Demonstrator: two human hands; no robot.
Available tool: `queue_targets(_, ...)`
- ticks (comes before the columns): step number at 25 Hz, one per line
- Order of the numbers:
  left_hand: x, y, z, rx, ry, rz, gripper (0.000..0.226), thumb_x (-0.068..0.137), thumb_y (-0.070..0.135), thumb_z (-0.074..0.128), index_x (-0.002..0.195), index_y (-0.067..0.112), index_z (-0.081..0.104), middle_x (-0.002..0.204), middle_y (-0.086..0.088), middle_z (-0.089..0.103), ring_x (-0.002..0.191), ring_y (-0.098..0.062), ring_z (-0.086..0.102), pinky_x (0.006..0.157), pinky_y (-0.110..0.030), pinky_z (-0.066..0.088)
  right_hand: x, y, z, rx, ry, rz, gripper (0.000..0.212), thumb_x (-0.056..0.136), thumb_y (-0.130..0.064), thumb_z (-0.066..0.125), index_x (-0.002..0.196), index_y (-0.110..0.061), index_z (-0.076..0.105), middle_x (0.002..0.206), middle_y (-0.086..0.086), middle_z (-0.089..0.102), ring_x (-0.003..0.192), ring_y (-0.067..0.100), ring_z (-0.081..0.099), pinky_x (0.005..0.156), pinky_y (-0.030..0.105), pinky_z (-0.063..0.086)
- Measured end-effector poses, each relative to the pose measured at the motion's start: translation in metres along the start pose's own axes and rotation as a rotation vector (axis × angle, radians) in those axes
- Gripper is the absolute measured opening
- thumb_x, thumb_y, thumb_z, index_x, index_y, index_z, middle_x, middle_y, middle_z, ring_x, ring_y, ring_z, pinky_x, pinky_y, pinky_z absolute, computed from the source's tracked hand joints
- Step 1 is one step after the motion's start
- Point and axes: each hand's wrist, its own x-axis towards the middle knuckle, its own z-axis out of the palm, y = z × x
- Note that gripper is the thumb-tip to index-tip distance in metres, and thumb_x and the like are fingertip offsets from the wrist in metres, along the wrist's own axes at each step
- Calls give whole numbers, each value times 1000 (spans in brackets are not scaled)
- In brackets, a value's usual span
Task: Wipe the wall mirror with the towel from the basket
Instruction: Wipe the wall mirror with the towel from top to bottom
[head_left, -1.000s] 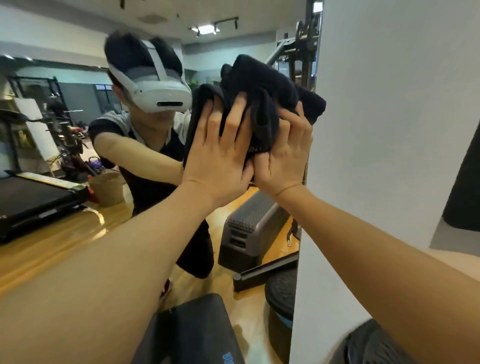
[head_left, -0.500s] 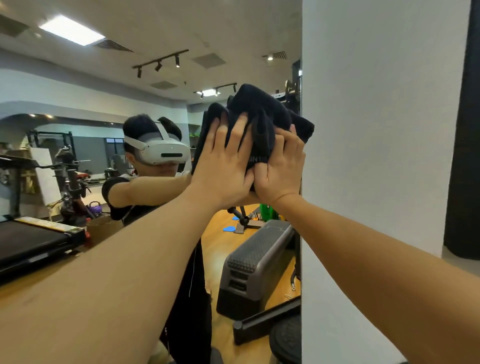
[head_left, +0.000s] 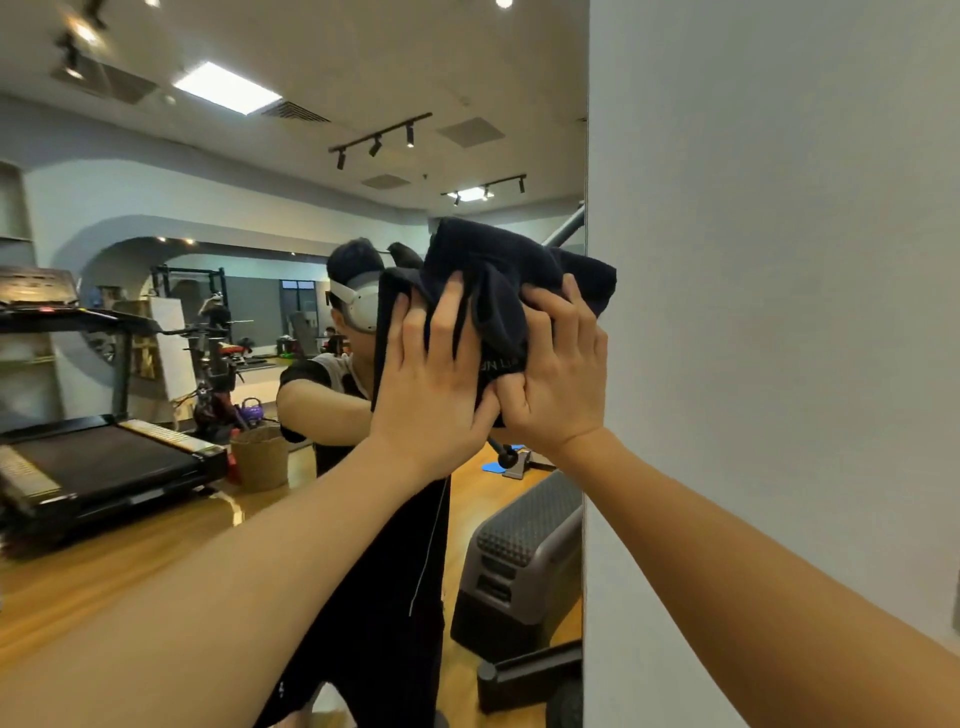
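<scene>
- Both hands are pressing a bunched-up dark towel (head_left: 498, 291) against the wall mirror (head_left: 260, 312), right at the mirror's right edge where it's meeting the plain grey wall (head_left: 779, 312).
- The left hand (head_left: 436, 379) is lying mostly flat on the towel, fingers straight-ish and spread a bit, pointing up, palm pushing the cloth into the glass. So it's not really grabbing anything, just pressing.
- The right hand (head_left: 558, 374) is sitting just beside it, touching it at the thumb side. Its fingers are curling over a fold of the towel and the thumb looks tucked against the fabric, so this one is actually gripping the cloth while pushing.
- The towel is bulging out above both hands, and its right corner is sticking out past the mirror edge onto the wall. There's some pale lettering on it between the hands, too small to read.
- Both forearms are reaching up and forward from the bottom corners of the view, bare.
- In the reflection a person in a dark top and a white headset is standing with arms up at the towel, partly hidden behind it.
- Also showing in the mirror: a treadmill (head_left: 104, 457) on the left, a woven basket (head_left: 260, 457) standing on the wood floor just beside it, a grey step platform (head_left: 519, 561) lower right, and ceiling track lights (head_left: 379, 140).
</scene>
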Motion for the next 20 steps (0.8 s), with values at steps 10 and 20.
queue_targets(10, -51, 34, 13, -1, -59, -12, 80, 97, 48, 53, 160, 9, 22, 164, -19, 14, 145, -43, 31, 127, -54, 14, -61, 6, -16, -3, -98, 27, 70, 74, -29, 57, 141, -10, 51, 149, 7, 45, 154, 38, 21, 119, 48, 28)
queue_targets(20, -82, -12, -9, -18, -149, 27, 72, 102, 43, 45, 161, 9, 21, 165, -20, 12, 148, -39, 24, 126, -51, 19, -70, -50, -1, -119, -142, 80, 78, 78, -42, 52, 151, -15, 42, 158, 10, 36, 154, 42, 15, 107, 58, 31)
